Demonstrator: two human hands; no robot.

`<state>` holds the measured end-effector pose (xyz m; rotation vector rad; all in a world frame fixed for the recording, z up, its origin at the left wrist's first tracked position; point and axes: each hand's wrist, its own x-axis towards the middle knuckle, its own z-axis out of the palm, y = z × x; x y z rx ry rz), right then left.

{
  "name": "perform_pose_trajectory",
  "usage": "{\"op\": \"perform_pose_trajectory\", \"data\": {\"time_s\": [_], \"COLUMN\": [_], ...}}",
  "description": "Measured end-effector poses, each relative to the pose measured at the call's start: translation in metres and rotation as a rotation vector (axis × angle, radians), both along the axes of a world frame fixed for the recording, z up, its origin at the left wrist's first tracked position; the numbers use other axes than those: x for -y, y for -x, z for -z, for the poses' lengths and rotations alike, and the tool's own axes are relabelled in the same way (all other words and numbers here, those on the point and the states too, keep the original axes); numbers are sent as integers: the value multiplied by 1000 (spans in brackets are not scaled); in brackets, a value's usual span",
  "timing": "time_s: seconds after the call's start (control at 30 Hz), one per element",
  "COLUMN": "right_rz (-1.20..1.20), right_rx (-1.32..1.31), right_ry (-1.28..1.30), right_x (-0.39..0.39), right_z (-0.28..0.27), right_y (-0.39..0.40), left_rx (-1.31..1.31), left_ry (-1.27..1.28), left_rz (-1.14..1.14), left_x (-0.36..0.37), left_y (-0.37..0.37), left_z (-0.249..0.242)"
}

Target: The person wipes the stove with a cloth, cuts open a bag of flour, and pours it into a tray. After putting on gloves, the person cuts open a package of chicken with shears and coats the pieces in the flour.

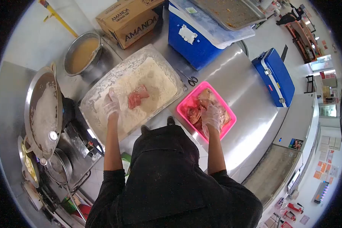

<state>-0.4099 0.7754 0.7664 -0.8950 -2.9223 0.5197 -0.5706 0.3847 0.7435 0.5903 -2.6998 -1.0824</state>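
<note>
Pale flour fills a large rectangular tray, and a piece of raw meat lies on it. Over the left part of the flour is my left hand, in a clear glove, just left of that piece; its fingers look slightly apart and hold nothing visible. A bright pink basin to the right holds several raw meat pieces. My right hand, also gloved, reaches into this basin and touches the meat. Its fingertips are partly hidden, so its grip is unclear.
Black scissors lie between tray and basin on the steel table. Behind stand a blue cooler and a cardboard box. A bowl of tan liquid and a large wok are at left. A blue lid is at right.
</note>
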Motion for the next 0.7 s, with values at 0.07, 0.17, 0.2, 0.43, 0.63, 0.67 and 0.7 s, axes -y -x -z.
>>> {"op": "perform_pose_trajectory", "data": {"time_s": [0.07,0.17,0.2,0.43,0.63,0.67,0.7], "right_rz": [-67,-110,-113,-238,-198,-123,-44], "right_rx": [170,219,205,213,241,156,71], "right_ry": [10,47,66,78,200,272,343], "right_x": [-5,-18,-16,-30,-40,-38,-38], "right_z": [12,81,85,80,52,35,28], "right_y": [5,7,7,15,10,2,-3], "left_rx": [25,88,78,170,198,196,197], "left_ry": [-97,-236,-260,-699,-839,-862,-885], "left_rz": [-11,-4,7,-114,-42,-40,-36], "left_x": [-8,-13,-11,-17,-17,-17,-17], "left_y": [-8,-23,-27,-50,-63,-65,-67], "left_z": [-17,-41,-39,-41,-38,-38,-39]}}
